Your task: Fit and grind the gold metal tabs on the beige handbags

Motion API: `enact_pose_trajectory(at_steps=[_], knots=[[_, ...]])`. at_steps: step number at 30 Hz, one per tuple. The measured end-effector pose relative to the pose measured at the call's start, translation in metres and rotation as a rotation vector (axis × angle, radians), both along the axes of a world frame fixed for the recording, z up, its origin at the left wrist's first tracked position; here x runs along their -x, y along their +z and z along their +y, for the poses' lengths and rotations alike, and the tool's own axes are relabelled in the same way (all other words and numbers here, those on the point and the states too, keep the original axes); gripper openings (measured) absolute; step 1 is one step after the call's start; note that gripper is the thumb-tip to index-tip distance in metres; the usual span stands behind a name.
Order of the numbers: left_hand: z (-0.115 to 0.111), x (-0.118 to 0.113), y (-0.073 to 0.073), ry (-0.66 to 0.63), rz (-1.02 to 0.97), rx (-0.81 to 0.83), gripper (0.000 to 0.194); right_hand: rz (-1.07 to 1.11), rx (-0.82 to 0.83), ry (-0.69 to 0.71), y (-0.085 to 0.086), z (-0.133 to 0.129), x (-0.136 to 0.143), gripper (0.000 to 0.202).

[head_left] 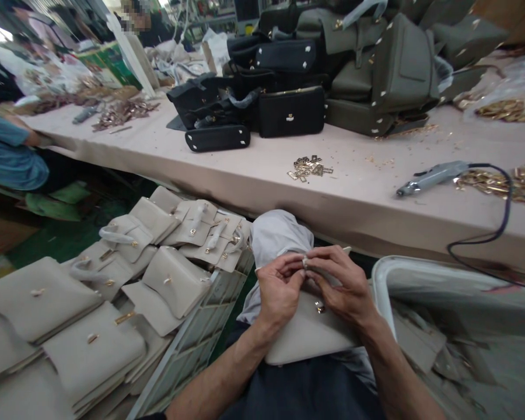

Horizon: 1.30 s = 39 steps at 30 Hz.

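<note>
A beige handbag (306, 335) lies across my lap, a gold-coloured clasp (319, 307) showing on its face. Above it my left hand (279, 290) and my right hand (345, 286) meet, fingertips pinched together from both sides. Between them is a small pale, shiny piece (305, 263), too small to make out its kind. My right forearm and wrist pass over the right part of the bag and hide some of it.
Left stands a crate (210, 326) heaped with beige bags (170, 286). A white bin (380, 280) is at the right. On the table (245, 175) are black bags (291, 111), olive bags (406, 70), metal fittings (308, 168) and a corded electric screwdriver (435, 178). A co-worker's blue sleeve (9, 151) shows left.
</note>
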<state>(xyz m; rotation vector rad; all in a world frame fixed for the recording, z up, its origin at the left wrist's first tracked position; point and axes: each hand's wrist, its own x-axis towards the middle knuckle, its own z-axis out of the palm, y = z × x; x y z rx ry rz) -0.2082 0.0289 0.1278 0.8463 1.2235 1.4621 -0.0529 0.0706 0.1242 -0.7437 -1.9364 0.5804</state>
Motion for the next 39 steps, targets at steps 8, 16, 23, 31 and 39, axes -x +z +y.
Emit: enact_pose_trajectory(at_steps=[8, 16, 23, 31, 39], knots=[[0.000, 0.002, -0.004, 0.008, 0.002, 0.014, 0.028, 0.048, -0.002, 0.034, 0.005, -0.007, 0.010, 0.021], [-0.002, 0.004, -0.007, 0.006, -0.054, 0.057, 0.028, 0.351, 0.157, -0.529, 0.011, 0.010, -0.027, 0.032], [-0.002, 0.017, 0.004, -0.058, 0.013, 0.094, 0.031, -0.190, 0.729, -0.393, -0.044, -0.010, -0.066, 0.067], [0.013, 0.019, 0.006, -0.017, -0.122, 0.393, 0.061, -0.155, 0.857, -0.425, -0.021, -0.040, -0.045, 0.071], [0.015, 0.008, 0.003, 0.011, -0.450, 0.506, 0.055, -0.055, 0.887, -0.321, -0.019, -0.030, -0.056, 0.054]])
